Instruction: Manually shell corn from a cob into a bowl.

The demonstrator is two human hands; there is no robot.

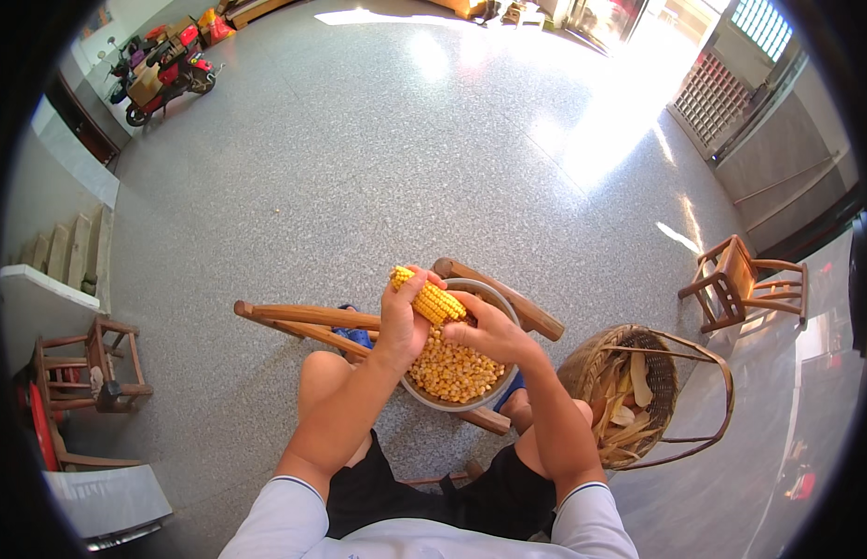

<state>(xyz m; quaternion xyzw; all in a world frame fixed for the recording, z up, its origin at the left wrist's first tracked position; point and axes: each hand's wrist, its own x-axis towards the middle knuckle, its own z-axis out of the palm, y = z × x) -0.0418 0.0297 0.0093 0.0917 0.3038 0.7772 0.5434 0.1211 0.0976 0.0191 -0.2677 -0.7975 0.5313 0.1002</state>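
Observation:
My left hand grips an ear of yellow corn, its rows of kernels facing up. At the ear's lower right end is my right hand, fingers against the cob and thumb below it. Both hands are above a round metal basin between my knees. Loose corn kernels lie in the basin, partly hidden by my hands. Wooden bars of a frame show around the basin, and a longer wooden piece reaches out to the left.
A wicker basket with a tall handle, holding dry husks, stands by my right knee. Small wooden chairs stand right and left. A red motor scooter is parked far left, near concrete stairs. Sunlight crosses the speckled floor.

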